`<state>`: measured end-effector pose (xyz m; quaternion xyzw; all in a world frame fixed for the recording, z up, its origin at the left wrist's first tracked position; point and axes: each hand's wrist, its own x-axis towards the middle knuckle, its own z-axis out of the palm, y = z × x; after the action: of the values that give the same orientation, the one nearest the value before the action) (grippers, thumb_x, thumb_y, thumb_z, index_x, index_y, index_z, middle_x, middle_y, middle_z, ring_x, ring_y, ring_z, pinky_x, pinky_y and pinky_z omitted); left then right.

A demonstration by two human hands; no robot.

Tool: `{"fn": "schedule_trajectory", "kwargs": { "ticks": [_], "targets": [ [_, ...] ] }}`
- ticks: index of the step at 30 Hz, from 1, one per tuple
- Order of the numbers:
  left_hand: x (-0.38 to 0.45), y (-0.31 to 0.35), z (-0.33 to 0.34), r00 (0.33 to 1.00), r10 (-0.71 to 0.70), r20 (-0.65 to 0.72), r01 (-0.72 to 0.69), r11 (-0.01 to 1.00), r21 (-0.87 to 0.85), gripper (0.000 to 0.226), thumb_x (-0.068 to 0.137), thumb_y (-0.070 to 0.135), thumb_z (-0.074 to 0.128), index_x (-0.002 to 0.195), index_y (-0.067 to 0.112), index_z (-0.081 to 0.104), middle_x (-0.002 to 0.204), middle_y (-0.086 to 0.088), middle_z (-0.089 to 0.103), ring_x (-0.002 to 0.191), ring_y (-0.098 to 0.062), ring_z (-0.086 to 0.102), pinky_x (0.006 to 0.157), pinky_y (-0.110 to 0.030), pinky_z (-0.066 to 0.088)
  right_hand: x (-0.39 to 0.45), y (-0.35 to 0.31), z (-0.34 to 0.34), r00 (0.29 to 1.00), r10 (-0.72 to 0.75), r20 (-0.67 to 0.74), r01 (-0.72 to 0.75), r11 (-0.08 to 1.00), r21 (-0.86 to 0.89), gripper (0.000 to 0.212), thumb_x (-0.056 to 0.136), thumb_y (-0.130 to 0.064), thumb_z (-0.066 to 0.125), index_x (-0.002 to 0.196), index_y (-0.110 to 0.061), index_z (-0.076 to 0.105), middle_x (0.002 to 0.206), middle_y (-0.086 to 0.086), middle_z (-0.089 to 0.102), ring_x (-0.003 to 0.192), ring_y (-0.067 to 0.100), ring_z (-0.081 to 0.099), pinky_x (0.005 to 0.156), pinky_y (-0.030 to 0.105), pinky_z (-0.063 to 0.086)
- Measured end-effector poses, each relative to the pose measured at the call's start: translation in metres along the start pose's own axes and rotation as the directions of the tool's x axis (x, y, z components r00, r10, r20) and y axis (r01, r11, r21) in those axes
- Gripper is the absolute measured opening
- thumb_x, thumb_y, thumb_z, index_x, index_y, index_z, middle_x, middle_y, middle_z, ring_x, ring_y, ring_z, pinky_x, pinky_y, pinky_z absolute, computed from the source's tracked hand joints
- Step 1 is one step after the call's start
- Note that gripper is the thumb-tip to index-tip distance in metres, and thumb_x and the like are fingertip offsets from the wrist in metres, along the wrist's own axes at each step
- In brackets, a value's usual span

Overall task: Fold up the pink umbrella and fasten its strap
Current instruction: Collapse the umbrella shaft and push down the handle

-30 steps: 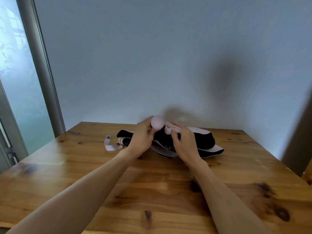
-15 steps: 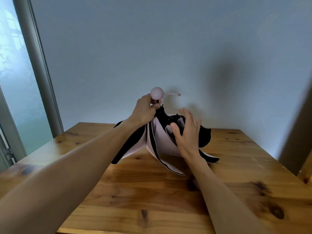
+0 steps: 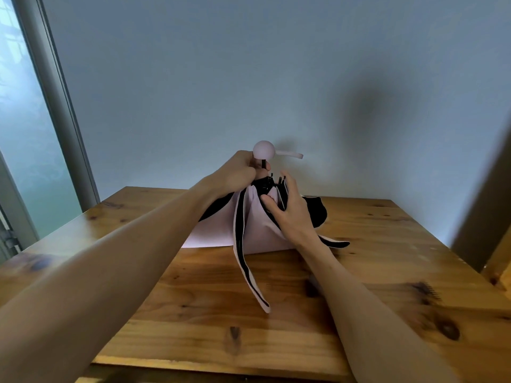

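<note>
Umbrella: the pink umbrella [image 3: 260, 225] stands upright near the back of the wooden surface [image 3: 359, 272], round knob handle [image 3: 264, 150] on top, pink-and-black canopy folds splayed loose below.
Left grip: the left hand [image 3: 237, 172] curls round the shaft just under the knob.
Right grip: the right hand [image 3: 287, 210], fingers fairly straight, presses against the canopy folds.
Strap: a pink strap [image 3: 289, 154] sticks out rightward from the knob, unfastened.

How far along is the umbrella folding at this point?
Done: the umbrella stands collapsed on the table, handle knob up. In hand: left hand grips the shaft, right hand gathers loose panels. Left: wrapping the canopy and fastening the strap, which isn't visible.
</note>
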<state>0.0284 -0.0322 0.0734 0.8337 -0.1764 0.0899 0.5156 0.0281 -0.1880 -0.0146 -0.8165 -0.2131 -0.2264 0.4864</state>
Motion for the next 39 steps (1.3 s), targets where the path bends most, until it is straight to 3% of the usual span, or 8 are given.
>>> {"fn": "schedule_trajectory", "kwargs": {
  "ticks": [8, 16, 20, 23, 26, 29, 34, 39],
  "targets": [
    [0.008, 0.016, -0.011, 0.997, -0.072, -0.012, 0.072, 0.997, 0.017, 0.015, 0.089, 0.026, 0.063, 0.088, 0.013, 0.069, 0.086, -0.006, 0.066, 0.081, -0.018, 0.057, 0.069, -0.031, 0.040, 0.001, -0.003, 0.008, 0.995, -0.080, -0.059, 0.071, 0.989, -0.132, 0.066, 0.095, -0.043, 0.059, 0.152, -0.022, 0.033, 0.147, 0.004, 0.053, 0.132, 0.025, 0.051, 0.108, 0.045, 0.041],
    [0.016, 0.044, -0.016, 0.998, -0.052, -0.035, 0.049, 0.996, -0.074, 0.006, 0.094, 0.019, 0.060, 0.093, 0.014, 0.064, 0.088, -0.001, 0.066, 0.083, -0.019, 0.066, 0.079, -0.037, 0.050, -0.001, -0.002, 0.010, 0.996, -0.051, -0.072, 0.039, 0.986, -0.161, 0.064, 0.095, -0.061, 0.038, 0.151, -0.032, 0.030, 0.138, 0.002, 0.060, 0.128, 0.025, 0.054, 0.106, 0.056, 0.039],
    [0.012, 0.041, -0.017, 0.994, -0.101, -0.030, 0.097, 0.989, -0.109, 0.011, 0.094, 0.023, 0.062, 0.101, 0.015, 0.064, 0.095, -0.002, 0.065, 0.087, -0.020, 0.064, 0.081, -0.037, 0.048, -0.002, -0.001, 0.008, 0.995, -0.048, -0.090, 0.037, 0.992, -0.119, 0.057, 0.101, -0.053, 0.025, 0.153, -0.030, 0.030, 0.145, 0.000, 0.054, 0.135, 0.020, 0.047, 0.112, 0.053, 0.033],
    [-0.002, 0.034, -0.016, 0.988, -0.133, -0.080, 0.133, 0.991, -0.007, 0.034, 0.092, 0.031, 0.064, 0.123, 0.016, 0.060, 0.114, 0.001, 0.062, 0.102, -0.017, 0.059, 0.081, -0.029, 0.043, 0.002, 0.005, 0.010, 0.995, -0.038, -0.093, 0.024, 0.988, -0.150, 0.053, 0.102, -0.052, 0.023, 0.152, -0.033, 0.030, 0.132, 0.000, 0.061, 0.126, 0.021, 0.052, 0.108, 0.051, 0.037],
    [-0.025, 0.016, -0.010, 0.990, -0.136, -0.035, 0.140, 0.983, 0.122, 0.080, 0.086, 0.043, 0.073, 0.151, 0.017, 0.034, 0.137, 0.001, 0.052, 0.121, -0.012, 0.052, 0.090, -0.025, 0.038, 0.004, 0.007, 0.010, 0.992, -0.045, -0.118, 0.022, 0.982, -0.187, 0.055, 0.100, -0.055, 0.023, 0.149, -0.032, 0.036, 0.111, -0.002, 0.066, 0.108, 0.024, 0.059, 0.093, 0.048, 0.043],
    [-0.039, -0.007, -0.009, 0.987, -0.154, 0.041, 0.141, 0.962, 0.234, 0.102, 0.081, 0.036, 0.080, 0.159, 0.019, 0.016, 0.157, -0.004, 0.035, 0.140, -0.018, 0.039, 0.101, -0.026, 0.031, 0.003, 0.007, 0.002, 0.986, -0.080, -0.147, 0.044, 0.972, -0.232, 0.046, 0.100, -0.045, 0.030, 0.132, -0.021, 0.053, 0.095, -0.005, 0.064, 0.095, 0.024, 0.056, 0.088, 0.046, 0.044],
    [-0.045, -0.019, -0.032, 0.948, -0.247, 0.201, 0.150, 0.903, 0.403, 0.113, 0.075, 0.022, 0.084, 0.160, 0.022, 0.010, 0.164, 0.005, 0.024, 0.150, -0.016, 0.024, 0.113, -0.025, 0.024, 0.003, 0.008, -0.010, 0.978, -0.102, -0.180, 0.050, 0.961, -0.272, 0.027, 0.085, -0.033, 0.040, 0.097, -0.016, 0.058, 0.084, -0.009, 0.054, 0.085, 0.025, 0.050, 0.080, 0.046, 0.043],
    [-0.037, -0.012, -0.044, 0.943, -0.263, 0.204, 0.061, 0.738, 0.672, 0.085, 0.073, -0.003, 0.061, 0.151, 0.020, 0.037, 0.138, -0.001, 0.055, 0.126, -0.023, 0.051, 0.097, -0.035, 0.045, 0.004, 0.008, -0.015, 0.982, -0.088, -0.165, 0.031, 0.946, -0.322, 0.041, 0.079, -0.031, 0.044, 0.112, -0.019, 0.064, 0.101, -0.001, 0.065, 0.097, 0.026, 0.052, 0.091, 0.047, 0.043]
  ]
}}
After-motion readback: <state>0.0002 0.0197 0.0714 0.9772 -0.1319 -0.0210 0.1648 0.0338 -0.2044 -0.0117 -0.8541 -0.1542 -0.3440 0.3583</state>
